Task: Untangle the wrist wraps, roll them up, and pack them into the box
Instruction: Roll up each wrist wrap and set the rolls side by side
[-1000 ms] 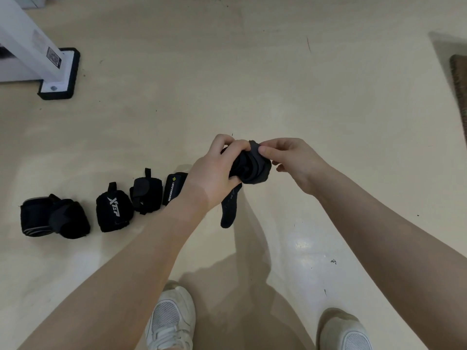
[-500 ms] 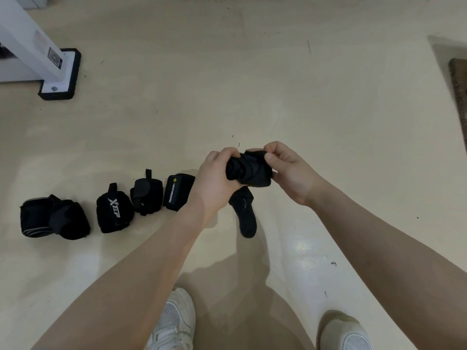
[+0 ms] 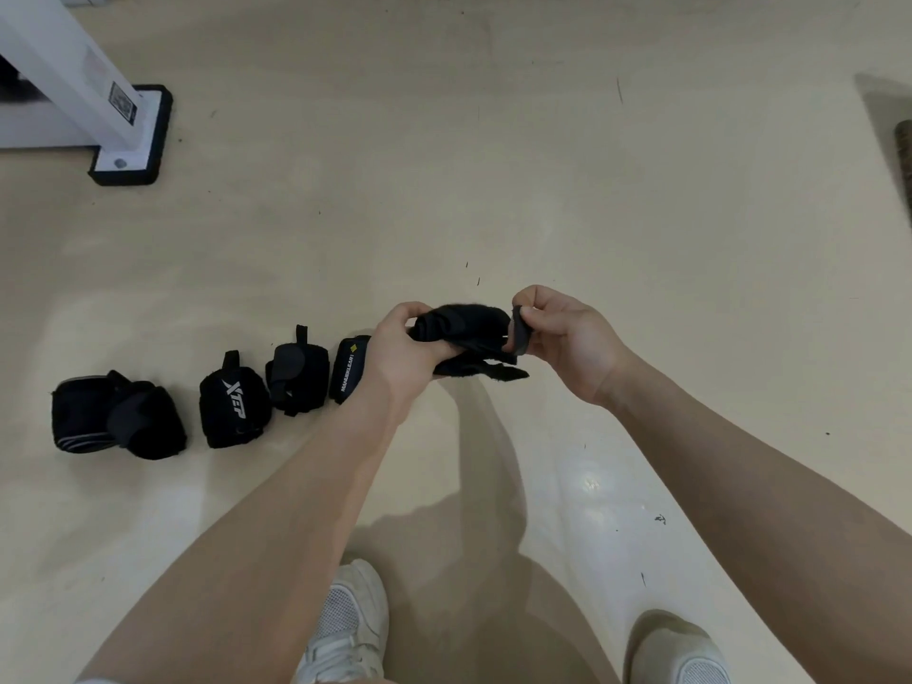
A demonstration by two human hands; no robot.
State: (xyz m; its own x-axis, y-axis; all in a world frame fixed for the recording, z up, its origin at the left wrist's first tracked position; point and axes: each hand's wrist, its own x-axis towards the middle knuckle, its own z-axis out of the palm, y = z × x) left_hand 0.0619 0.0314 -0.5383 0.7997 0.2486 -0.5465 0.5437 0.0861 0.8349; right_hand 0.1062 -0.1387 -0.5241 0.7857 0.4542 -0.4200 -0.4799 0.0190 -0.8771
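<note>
Above the pale floor (image 3: 592, 190), both hands (image 3: 404, 353) (image 3: 567, 343) grip a black, half-rolled wrist wrap (image 3: 464, 323).

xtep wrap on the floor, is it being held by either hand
No, the Xtep wrap lies on the floor, while both hands grip another black wrap.

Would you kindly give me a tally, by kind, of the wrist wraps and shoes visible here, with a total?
Rolled wrist wraps on the floor: 5 (a touching pair, the Xtep one, a plain one, one partly behind the left hand)
Wrist wrap in the hands: 1
White shoes: 2
Total: 8
</note>
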